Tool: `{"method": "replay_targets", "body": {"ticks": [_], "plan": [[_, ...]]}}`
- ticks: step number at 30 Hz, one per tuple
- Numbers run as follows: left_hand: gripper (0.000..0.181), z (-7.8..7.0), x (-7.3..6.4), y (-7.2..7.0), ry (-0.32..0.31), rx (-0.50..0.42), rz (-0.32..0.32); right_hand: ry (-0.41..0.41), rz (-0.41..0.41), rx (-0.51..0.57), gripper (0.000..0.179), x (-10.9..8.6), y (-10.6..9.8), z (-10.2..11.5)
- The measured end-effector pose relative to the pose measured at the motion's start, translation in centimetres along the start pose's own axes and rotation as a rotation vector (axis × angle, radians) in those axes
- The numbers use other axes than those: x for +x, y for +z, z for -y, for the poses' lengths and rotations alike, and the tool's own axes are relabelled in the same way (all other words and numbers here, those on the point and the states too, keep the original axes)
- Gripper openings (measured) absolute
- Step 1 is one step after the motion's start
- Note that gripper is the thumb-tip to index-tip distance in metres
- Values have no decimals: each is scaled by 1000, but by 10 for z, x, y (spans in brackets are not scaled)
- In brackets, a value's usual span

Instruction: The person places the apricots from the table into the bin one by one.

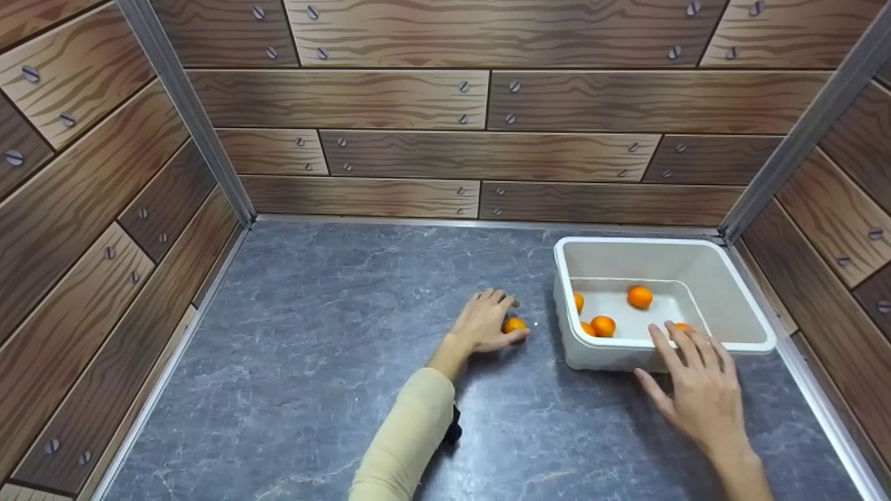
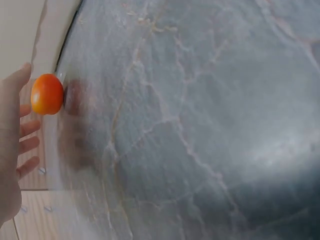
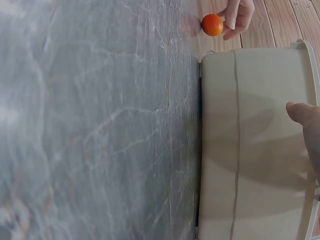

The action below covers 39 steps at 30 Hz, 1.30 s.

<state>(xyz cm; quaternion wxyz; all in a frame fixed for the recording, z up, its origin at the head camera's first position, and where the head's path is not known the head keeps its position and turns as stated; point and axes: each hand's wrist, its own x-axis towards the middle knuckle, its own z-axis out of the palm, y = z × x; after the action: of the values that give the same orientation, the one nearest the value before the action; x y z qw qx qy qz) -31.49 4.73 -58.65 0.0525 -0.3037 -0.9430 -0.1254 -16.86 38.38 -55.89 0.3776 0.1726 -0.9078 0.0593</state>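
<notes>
On the grey tabletop lies a small round orange fruit, like a tangerine [image 1: 514, 325]. My left hand [image 1: 485, 324] reaches round its left side, thumb on the near side and fingers beyond. In the left wrist view the tangerine [image 2: 47, 94] sits in front of the spread thumb and fingers, which are not closed round it. My right hand [image 1: 699, 393] hovers at the near rim of a white plastic bin [image 1: 724, 292], fingers spread and holding nothing. Inside the bin are several more tangerines [image 1: 640, 297], one partly hidden behind the right fingertips.
Wood-plank-patterned walls [image 1: 480, 153] with metal corner strips enclose the marbled grey tabletop [image 1: 313, 334] at the back and both sides. The bin stands at the back right, close to the right wall.
</notes>
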Motion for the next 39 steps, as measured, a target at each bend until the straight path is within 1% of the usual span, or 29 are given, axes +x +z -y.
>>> {"method": "replay_targets", "body": {"ticks": [9,13,16,20,22,27,32,36,39], "plan": [[61,5,-5,6,-13,4,29,11,54,-13,76,-2,-1,-2],[61,5,-6,8,-15,17,38,7,44,-13,76,-3,0,-2],[61,5,-7,10,-17,33,50,3,23,-6,75,-2,1,-2],[59,4,-9,13,-13,55,49,-3,-2,3,74,-2,1,-1],[57,4,-9,15,-12,61,39,-7,-15,5,73,-1,1,0],[56,4,-9,16,-26,43,19,-11,-32,4,72,0,1,1],[57,1,-8,11,-33,24,2,-5,4,-9,74,-1,0,-1],[57,-2,-7,6,-24,17,-30,6,44,-18,75,-2,-1,-2],[57,-4,-5,3,-16,26,-57,6,44,-16,76,-1,-1,-2]]}}
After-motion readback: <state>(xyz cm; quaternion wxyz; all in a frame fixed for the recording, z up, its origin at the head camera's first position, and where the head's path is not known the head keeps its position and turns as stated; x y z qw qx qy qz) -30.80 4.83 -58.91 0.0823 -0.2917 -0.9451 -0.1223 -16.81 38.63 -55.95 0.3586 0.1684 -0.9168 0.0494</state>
